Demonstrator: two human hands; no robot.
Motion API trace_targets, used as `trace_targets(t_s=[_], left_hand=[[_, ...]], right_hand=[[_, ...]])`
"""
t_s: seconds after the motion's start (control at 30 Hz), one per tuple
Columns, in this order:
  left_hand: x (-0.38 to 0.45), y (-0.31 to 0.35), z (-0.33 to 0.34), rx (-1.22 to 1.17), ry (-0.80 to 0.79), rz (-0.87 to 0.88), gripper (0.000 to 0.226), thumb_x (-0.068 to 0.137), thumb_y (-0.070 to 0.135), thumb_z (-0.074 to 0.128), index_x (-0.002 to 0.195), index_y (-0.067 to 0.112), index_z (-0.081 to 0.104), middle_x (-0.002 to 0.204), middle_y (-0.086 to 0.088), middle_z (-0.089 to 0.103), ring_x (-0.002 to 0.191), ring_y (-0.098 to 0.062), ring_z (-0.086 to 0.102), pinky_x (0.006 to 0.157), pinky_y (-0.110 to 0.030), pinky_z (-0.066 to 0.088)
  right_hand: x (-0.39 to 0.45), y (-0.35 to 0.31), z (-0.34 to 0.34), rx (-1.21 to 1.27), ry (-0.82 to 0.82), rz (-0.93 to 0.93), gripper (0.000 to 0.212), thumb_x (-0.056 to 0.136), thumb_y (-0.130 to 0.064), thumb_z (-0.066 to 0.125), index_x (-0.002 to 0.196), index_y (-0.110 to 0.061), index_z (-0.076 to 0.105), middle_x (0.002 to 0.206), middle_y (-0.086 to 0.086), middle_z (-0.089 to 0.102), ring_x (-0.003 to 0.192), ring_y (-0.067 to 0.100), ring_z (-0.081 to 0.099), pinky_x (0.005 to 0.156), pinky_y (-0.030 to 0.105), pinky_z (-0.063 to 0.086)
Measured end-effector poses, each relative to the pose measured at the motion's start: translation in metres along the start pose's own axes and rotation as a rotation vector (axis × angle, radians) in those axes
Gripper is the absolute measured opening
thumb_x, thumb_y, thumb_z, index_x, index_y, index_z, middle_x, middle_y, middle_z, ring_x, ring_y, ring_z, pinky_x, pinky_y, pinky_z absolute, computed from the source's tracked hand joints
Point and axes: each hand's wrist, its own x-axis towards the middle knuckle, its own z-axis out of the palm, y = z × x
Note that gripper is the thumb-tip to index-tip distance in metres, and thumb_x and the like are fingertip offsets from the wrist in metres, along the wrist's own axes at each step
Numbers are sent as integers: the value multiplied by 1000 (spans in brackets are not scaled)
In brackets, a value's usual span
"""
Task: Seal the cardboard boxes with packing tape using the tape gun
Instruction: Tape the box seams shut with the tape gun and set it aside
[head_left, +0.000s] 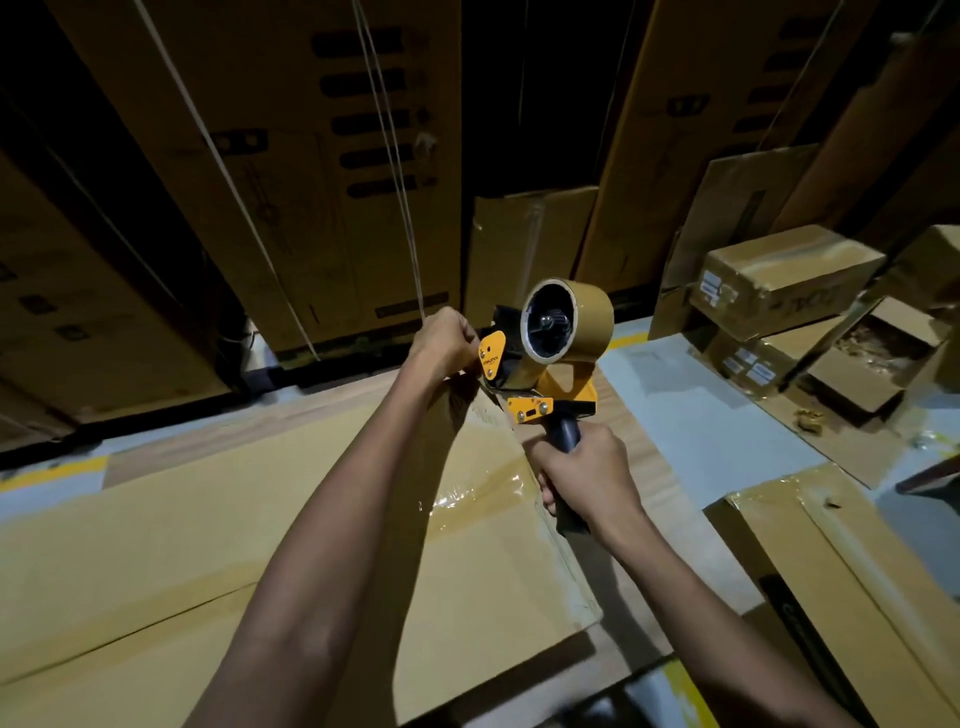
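A large flat cardboard box (208, 519) lies in front of me, with shiny brown tape (483, 488) stuck across its right end. My right hand (587, 478) grips the black handle of an orange tape gun (540, 384) that carries a brown tape roll (566, 319). The gun's front end sits at the box's far right corner. My left hand (444, 340) is curled over that same corner, right beside the gun's nose, with its fingertips hidden behind the edge.
Tall strapped cartons (291, 156) stand along the far side. At the right sit small labelled boxes (779, 280), an open box (872, 358) and a taped carton (857, 582) close by. Grey floor with yellow lines shows between them.
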Motion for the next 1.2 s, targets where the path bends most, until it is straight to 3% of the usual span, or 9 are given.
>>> trace_targets(t_s=[0.27, 0.4, 0.53, 0.67, 0.77, 0.83, 0.9, 1.07, 1.2], left_hand=[[4, -4, 0, 62, -46, 43, 21, 91, -2, 63, 75, 7, 72, 81, -6, 71, 84, -21, 71, 81, -40, 62], [8, -8, -3, 88, -89, 80, 22, 87, -10, 61, 75, 5, 71, 79, -10, 68, 74, -19, 65, 67, -31, 58], [9, -13, -7, 99, -153, 143, 15, 87, -9, 63, 81, 2, 72, 84, -13, 71, 77, -21, 67, 62, -29, 53], [8, -15, -8, 0, -168, 124, 11, 86, 2, 75, 94, 10, 73, 89, -2, 70, 82, -15, 67, 68, -28, 54], [4, -25, -4, -145, -128, 96, 8, 86, 8, 77, 93, 4, 74, 83, -1, 72, 79, -12, 68, 65, -24, 54], [1, -31, 3, -177, -82, 140, 8, 88, 13, 77, 87, 5, 74, 84, -3, 74, 78, -14, 69, 72, -33, 59], [-4, -35, 14, -75, 19, 220, 9, 88, 21, 77, 86, 13, 75, 99, 1, 70, 91, -16, 65, 81, -46, 56], [-16, -45, 24, 131, 211, 373, 18, 89, 20, 77, 106, 18, 78, 142, 2, 50, 136, -21, 38, 104, -47, 33], [-25, -44, 29, 119, 308, 326, 22, 86, 22, 80, 108, 23, 79, 164, 4, 28, 152, -23, 13, 115, -58, 19]], right_hand=[[0, -7, -2, -23, -50, 26, 22, 88, -9, 60, 68, -2, 63, 56, 16, 64, 44, 25, 58, 46, 31, 51], [1, -9, 0, -40, -41, 24, 18, 87, -8, 60, 71, 1, 62, 56, 15, 64, 45, 25, 59, 47, 32, 52], [1, -11, 4, -33, -47, 50, 18, 87, -8, 60, 71, 1, 62, 56, 14, 62, 45, 25, 58, 47, 33, 53], [-1, -11, 8, 0, -42, 93, 17, 89, -7, 59, 74, 0, 62, 57, 13, 61, 45, 25, 57, 48, 33, 53], [0, -12, 7, 8, -36, 101, 16, 89, -8, 60, 76, 1, 62, 57, 13, 61, 45, 26, 57, 49, 35, 54], [0, -12, 6, 8, -31, 105, 16, 89, -8, 60, 76, 2, 63, 57, 12, 62, 46, 25, 58, 49, 35, 54], [-1, -13, 6, 12, -26, 105, 16, 89, -8, 61, 77, 3, 63, 57, 12, 63, 46, 26, 58, 49, 36, 55], [-6, -15, 7, -7, -2, 77, 15, 92, -8, 62, 85, 5, 61, 58, 12, 63, 44, 25, 58, 47, 35, 55], [-8, -16, 8, -9, 5, 79, 14, 92, -8, 62, 85, 4, 61, 58, 12, 63, 44, 25, 57, 47, 34, 55]])
